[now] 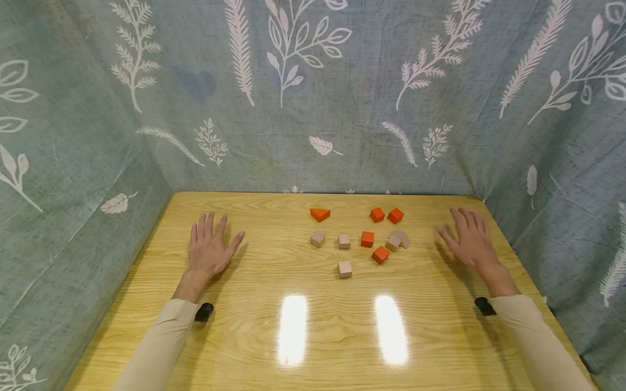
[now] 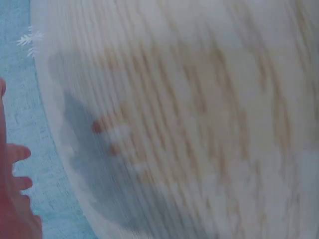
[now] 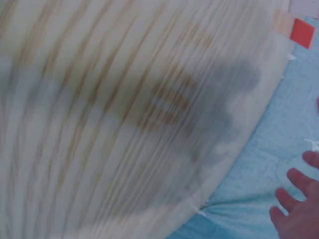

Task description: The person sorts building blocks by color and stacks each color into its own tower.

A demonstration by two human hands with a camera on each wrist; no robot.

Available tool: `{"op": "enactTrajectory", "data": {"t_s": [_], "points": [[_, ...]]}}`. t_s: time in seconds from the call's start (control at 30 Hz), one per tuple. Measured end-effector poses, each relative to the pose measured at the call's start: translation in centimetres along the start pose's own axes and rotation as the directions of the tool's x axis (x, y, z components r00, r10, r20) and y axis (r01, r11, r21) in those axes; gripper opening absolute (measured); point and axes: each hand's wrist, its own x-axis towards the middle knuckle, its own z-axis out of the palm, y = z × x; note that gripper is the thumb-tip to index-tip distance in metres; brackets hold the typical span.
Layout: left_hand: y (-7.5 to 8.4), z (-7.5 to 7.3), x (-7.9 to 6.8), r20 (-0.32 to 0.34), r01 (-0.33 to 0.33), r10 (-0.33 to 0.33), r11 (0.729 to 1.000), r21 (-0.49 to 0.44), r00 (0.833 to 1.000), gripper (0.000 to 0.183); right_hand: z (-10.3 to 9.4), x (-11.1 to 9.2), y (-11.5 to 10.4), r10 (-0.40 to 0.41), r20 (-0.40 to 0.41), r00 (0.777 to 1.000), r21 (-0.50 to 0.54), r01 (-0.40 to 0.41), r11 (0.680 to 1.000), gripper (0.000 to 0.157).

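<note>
In the head view my left hand (image 1: 210, 252) hovers over or rests at the left of the table, fingers spread, holding nothing. On the opposite side my right hand (image 1: 470, 241) is likewise spread and holds nothing. Between them lies a loose group of small blocks: an orange-red triangular block (image 1: 320, 215), several orange-red cubes (image 1: 367, 239) and several plain wooden cubes (image 1: 344, 241). One wooden cube (image 1: 393, 243) overlaps a pale wooden piece (image 1: 403, 239), the blocks nearest my right hand. A red block (image 3: 302, 33) shows at the right wrist view's top corner.
The wood-grain table (image 1: 235, 336) has two bright light reflections near its front. Blue-grey curtains (image 1: 195, 81) with white leaf prints enclose its back and sides. A black wrist device (image 1: 204, 312) sits at the left cuff, another (image 1: 484, 306) at the right.
</note>
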Motion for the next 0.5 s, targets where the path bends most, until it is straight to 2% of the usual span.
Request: {"op": "enactTrajectory", "data": {"t_s": [0.13, 0.2, 0.4, 0.5], "points": [[0.6, 0.1, 0.2, -0.091, -0.022, 0.018, 0.999, -0.046, 0.996, 0.069, 0.2, 0.1, -0.7, -0.047, -0.156, 0.987, 0.078, 0.06, 0.995, 0.042], [1.0, 0.2, 0.2, -0.132, -0.034, 0.024, 0.997, -0.073, 0.991, 0.063, 0.2, 0.1, -1.1, -0.047, -0.194, 0.98, 0.115, 0.071, 0.991, 0.034], [3.0, 0.6, 0.3, -0.219, -0.084, 0.049, 0.985, -0.151, 0.974, 0.05, 0.3, -0.2, -2.1, -0.004, -0.183, 0.983, 0.228, 0.047, 0.973, 0.026], [4.3, 0.8, 0.5, -0.236, -0.113, 0.067, 0.976, -0.187, 0.969, 0.045, 0.3, -0.3, -2.6, 0.01, -0.197, 0.98, 0.275, 0.045, 0.96, 0.024]]}}
